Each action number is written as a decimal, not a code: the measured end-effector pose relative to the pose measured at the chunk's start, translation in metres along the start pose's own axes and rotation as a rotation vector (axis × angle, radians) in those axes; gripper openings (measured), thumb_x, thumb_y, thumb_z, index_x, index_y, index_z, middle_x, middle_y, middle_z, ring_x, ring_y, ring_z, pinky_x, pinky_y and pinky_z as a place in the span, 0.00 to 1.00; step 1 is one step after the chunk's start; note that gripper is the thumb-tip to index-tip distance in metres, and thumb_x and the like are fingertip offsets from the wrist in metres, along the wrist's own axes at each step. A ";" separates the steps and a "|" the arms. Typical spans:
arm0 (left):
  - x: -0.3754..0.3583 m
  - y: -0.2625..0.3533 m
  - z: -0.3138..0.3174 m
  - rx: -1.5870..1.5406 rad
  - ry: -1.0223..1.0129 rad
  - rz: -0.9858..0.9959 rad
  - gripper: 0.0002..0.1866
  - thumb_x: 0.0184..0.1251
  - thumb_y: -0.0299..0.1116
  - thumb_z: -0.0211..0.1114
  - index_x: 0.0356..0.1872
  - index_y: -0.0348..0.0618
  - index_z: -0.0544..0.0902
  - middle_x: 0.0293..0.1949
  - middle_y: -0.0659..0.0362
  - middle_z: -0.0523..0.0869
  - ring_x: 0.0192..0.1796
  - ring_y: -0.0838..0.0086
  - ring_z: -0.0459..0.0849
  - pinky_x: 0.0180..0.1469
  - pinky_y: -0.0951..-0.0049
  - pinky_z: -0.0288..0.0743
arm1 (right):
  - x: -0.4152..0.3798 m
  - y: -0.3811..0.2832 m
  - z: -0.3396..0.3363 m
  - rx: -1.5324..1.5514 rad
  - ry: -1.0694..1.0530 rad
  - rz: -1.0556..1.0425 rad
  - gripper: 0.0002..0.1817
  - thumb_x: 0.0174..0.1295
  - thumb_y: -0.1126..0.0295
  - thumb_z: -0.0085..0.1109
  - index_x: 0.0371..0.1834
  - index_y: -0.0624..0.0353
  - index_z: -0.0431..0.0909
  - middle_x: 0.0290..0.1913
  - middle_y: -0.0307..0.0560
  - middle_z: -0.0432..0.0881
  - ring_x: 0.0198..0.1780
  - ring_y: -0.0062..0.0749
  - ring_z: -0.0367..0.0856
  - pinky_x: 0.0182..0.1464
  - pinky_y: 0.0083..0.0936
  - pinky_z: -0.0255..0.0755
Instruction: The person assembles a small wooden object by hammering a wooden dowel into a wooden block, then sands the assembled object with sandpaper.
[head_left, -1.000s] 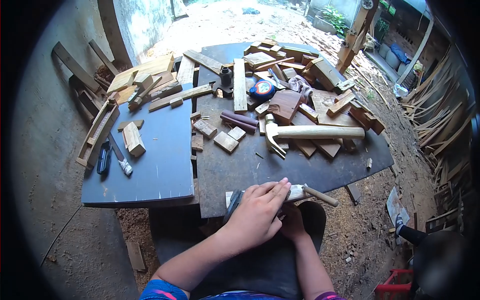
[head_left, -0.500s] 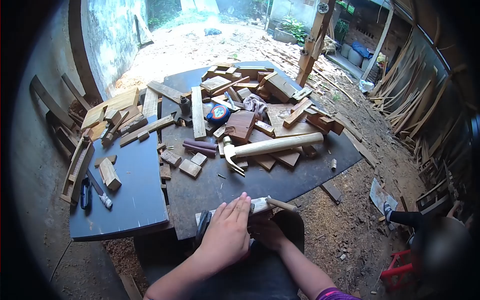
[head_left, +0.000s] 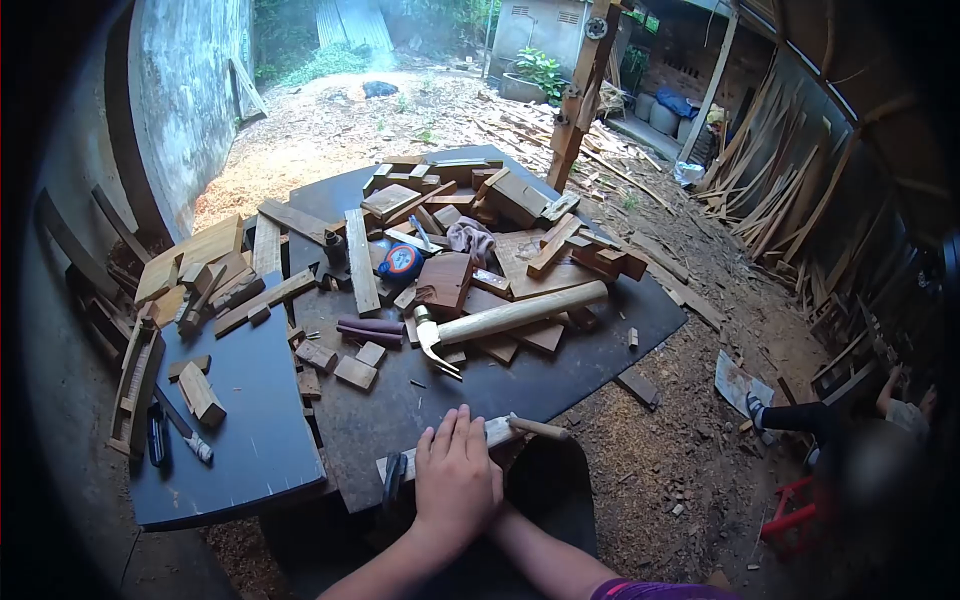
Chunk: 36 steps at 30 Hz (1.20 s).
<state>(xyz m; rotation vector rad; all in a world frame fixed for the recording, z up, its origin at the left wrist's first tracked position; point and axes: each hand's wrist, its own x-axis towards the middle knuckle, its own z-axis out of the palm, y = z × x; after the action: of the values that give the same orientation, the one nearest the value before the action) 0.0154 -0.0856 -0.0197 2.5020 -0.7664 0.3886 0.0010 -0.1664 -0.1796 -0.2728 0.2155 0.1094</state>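
My left hand point(head_left: 457, 478) lies flat with its fingers stretched out, over a pale strip of wood point(head_left: 499, 431) at the near edge of the dark table. Tucked behind it is my right hand point(head_left: 495, 490), mostly covered, so its fingers are hidden. A dark, curved clamp-like piece point(head_left: 394, 475) sits at the strip's left end. Across the right end rests a round wooden handle point(head_left: 540, 428). Farther back lies a claw hammer point(head_left: 520, 312) with a pale wooden handle, its head pointing left.
Wood blocks, a blue tape measure point(head_left: 400, 262), a crumpled cloth point(head_left: 470, 238) and purple rolls point(head_left: 370, 332) cover the table's far half. A lower board point(head_left: 250, 430) on the left carries more offcuts and a dark-handled tool point(head_left: 157, 436). At right, a person sits near a red stool point(head_left: 790, 515).
The view has tilted up and turned slightly, so the table appears lower and farther left. My right hand has drawn in close against my left, which stays flat on the strip.
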 end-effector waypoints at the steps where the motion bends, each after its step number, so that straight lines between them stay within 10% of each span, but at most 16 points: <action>1: 0.000 0.000 0.000 -0.002 0.000 0.002 0.27 0.63 0.30 0.62 0.63 0.28 0.79 0.67 0.39 0.81 0.72 0.50 0.77 0.75 0.48 0.65 | -0.001 0.000 -0.007 -0.004 -0.007 -0.005 0.29 0.83 0.60 0.40 0.83 0.60 0.57 0.81 0.50 0.64 0.79 0.39 0.65 0.79 0.38 0.61; 24: 0.000 0.000 -0.007 -0.089 -0.023 0.020 0.27 0.65 0.30 0.67 0.65 0.28 0.77 0.68 0.37 0.79 0.74 0.50 0.76 0.75 0.51 0.63 | 0.034 0.003 -0.062 0.054 -0.136 -0.183 0.33 0.83 0.56 0.38 0.84 0.61 0.54 0.86 0.51 0.53 0.86 0.37 0.49 0.86 0.37 0.43; 32: 0.002 -0.008 -0.003 -0.093 -0.012 0.080 0.26 0.65 0.29 0.67 0.64 0.28 0.77 0.67 0.38 0.80 0.72 0.49 0.77 0.75 0.52 0.65 | 0.040 -0.057 -0.045 -1.525 -0.455 -0.523 0.26 0.72 0.67 0.62 0.72 0.59 0.72 0.71 0.49 0.78 0.71 0.37 0.78 0.71 0.40 0.72; 36: 0.002 -0.009 -0.001 -0.096 0.005 0.084 0.26 0.66 0.29 0.68 0.63 0.28 0.77 0.66 0.39 0.81 0.72 0.49 0.78 0.74 0.54 0.67 | 0.046 -0.049 -0.053 -1.244 -0.368 -0.616 0.27 0.68 0.68 0.66 0.70 0.59 0.74 0.66 0.49 0.81 0.68 0.40 0.80 0.68 0.41 0.74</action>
<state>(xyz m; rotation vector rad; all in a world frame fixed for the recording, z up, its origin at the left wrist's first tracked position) 0.0225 -0.0795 -0.0217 2.3845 -0.8699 0.3776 0.0420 -0.2240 -0.2271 -1.5253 -0.3444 -0.3404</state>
